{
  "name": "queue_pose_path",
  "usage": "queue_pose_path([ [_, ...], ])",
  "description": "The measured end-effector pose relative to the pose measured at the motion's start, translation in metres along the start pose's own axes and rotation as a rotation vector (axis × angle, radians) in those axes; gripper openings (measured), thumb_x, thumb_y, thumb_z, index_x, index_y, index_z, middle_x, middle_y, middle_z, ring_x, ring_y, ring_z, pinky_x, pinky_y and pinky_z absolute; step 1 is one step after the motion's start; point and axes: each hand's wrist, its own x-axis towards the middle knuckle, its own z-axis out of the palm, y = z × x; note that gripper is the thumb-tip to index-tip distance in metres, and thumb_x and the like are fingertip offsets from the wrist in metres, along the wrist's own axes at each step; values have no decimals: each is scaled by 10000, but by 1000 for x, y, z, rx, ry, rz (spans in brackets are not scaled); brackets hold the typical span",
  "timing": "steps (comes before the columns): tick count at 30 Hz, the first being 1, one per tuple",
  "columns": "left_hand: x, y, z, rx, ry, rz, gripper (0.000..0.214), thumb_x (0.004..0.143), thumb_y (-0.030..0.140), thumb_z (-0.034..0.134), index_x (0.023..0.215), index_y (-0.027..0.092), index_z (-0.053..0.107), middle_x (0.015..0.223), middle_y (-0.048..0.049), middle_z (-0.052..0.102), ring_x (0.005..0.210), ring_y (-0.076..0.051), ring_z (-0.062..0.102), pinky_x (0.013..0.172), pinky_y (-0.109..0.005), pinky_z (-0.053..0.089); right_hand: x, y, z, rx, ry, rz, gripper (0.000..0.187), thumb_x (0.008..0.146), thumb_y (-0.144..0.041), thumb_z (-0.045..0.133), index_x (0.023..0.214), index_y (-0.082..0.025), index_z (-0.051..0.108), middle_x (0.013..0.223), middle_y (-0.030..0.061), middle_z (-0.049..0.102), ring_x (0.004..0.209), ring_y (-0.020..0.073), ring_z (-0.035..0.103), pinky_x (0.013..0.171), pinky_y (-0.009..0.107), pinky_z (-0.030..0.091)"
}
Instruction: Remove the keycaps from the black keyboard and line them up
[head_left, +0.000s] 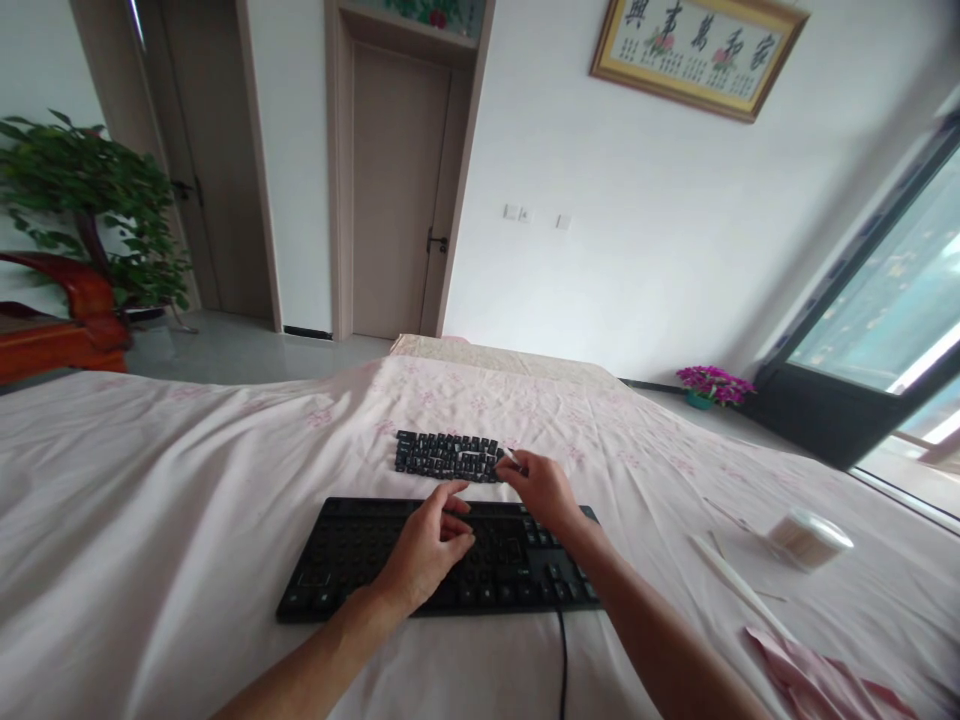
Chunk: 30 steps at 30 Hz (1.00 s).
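Observation:
A black keyboard (360, 550) lies on the cloth, most of its main key area stripped of caps, while several keys remain along the bottom row and at the right. Behind it, loose black keycaps (446, 456) are laid out in rows. My left hand (435, 535) hovers over the middle of the keyboard, fingers curved and apart, with nothing visible in them. At the right end of the keycap rows, my right hand (536, 485) is closed in a pinch with a thin white stick (511, 456) poking out of it. Whether its fingertips also grip a keycap is hidden.
To the right are a clear round tub of cotton swabs (810, 538), a white strip (739, 580) and a pink cloth (825, 680). The keyboard's cable (563, 660) runs toward me. A pale floral cloth (202, 480) with folds covers the surface.

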Motion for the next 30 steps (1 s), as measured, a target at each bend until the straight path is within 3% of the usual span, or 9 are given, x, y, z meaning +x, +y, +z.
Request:
queue_pose_path([
  [3, 0, 2, 0, 54, -19, 3, 507, 701, 86, 573, 1193, 191, 508, 1045, -61, 578, 780, -114, 612, 759, -272, 497, 45, 19, -7, -156, 1, 202, 205, 808, -373, 570, 904, -263, 714, 829, 3, 706, 772, 166, 625, 618, 231, 377],
  [9, 1, 3, -1, 72, -25, 0, 452, 712, 102, 557, 1157, 182, 550, 1035, -61, 598, 779, -117, 609, 743, -253, 490, 92, 40, 3, -247, -55, 275, 175, 766, -301, 601, 848, -231, 739, 811, 37, 719, 795, 179, 635, 626, 235, 375],
  [17, 2, 0, -2, 88, -28, 4, 417, 742, 110, 547, 1155, 170, 549, 1036, -67, 600, 764, -113, 611, 757, -256, 493, 105, 54, 22, -287, -117, 290, 174, 747, -313, 636, 859, -245, 750, 787, 45, 722, 832, 189, 635, 676, 247, 386],
  [24, 2, 3, -2, 98, -29, 0, 404, 735, 107, 555, 1133, 178, 569, 1022, -62, 619, 759, -114, 614, 758, -254, 492, 103, 53, 20, -266, -133, 293, 173, 747, -331, 633, 845, -252, 753, 736, 40, 714, 820, 200, 641, 662, 249, 388],
  [27, 1, 3, -3, 112, -33, 9, 394, 740, 115, 559, 1128, 181, 573, 1016, -58, 625, 772, -119, 616, 762, -255, 493, 99, 46, 13, -228, -112, 284, 241, 810, -376, 568, 823, -214, 746, 734, 53, 711, 791, 197, 641, 661, 250, 395],
  [30, 1, 3, -4, 133, -31, 29, 379, 744, 118, 559, 1118, 172, 581, 1021, -61, 627, 780, -121, 613, 766, -261, 493, 91, 34, 3, -165, -75, 252, 433, 918, -447, 379, 876, -199, 731, 863, 58, 719, 826, 179, 636, 687, 243, 406],
])
